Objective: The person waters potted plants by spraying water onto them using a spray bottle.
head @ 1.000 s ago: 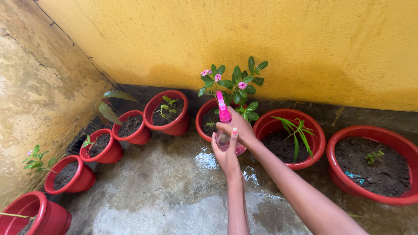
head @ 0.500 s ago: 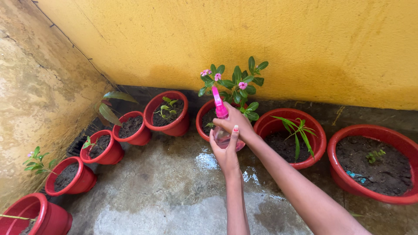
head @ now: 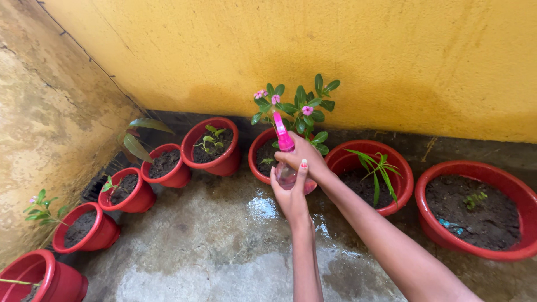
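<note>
Now, against a second ago, I note both hands, left hand (head: 291, 193) and right hand (head: 305, 159), clasping the pink spray bottle (head: 285, 154) (nozzle up), raised slightly nearer the flowering plant (head: 296, 109).

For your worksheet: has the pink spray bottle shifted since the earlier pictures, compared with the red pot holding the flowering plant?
No. The pink spray bottle remains held in both hands over the near rim of the red pot, nozzle toward the flowering plant.
</note>
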